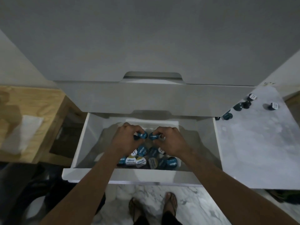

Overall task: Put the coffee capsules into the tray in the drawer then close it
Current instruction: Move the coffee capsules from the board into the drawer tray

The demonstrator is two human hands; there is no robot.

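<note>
The white drawer stands pulled out below me. A white tray lies inside it, with several blue and white-lidded coffee capsules filling its near rows. My left hand holds a blue capsule over the tray's middle. My right hand grips another blue capsule right beside it. The two capsules almost touch. Several more dark capsules lie loose on the marble top to the right of the drawer.
A closed white drawer front with a cut-out handle sits above the open one. A wooden unit with a white cloth stands on the left. My feet in sandals are on the marble floor under the drawer.
</note>
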